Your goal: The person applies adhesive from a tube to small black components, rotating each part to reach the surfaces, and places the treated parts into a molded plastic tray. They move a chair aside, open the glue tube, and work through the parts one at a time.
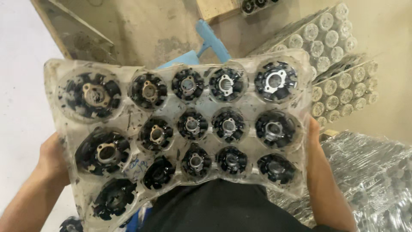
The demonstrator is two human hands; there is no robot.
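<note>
The person holds a clear plastic tray (246,112) level in front of the body, its 15 round pockets each filled with a black toothed metal part (226,84). The left hand (52,157) grips the tray's left edge, the right hand (314,134) clasps its right edge. Wrapped stacks of similar trays (339,51) stand beyond on the floor.

Stacked clear trays of pale round parts (339,47) fill the upper right of the frame. A blue plastic piece (210,41) lies at top centre. Plastic-wrapped bundles (373,172) sit lower right.
</note>
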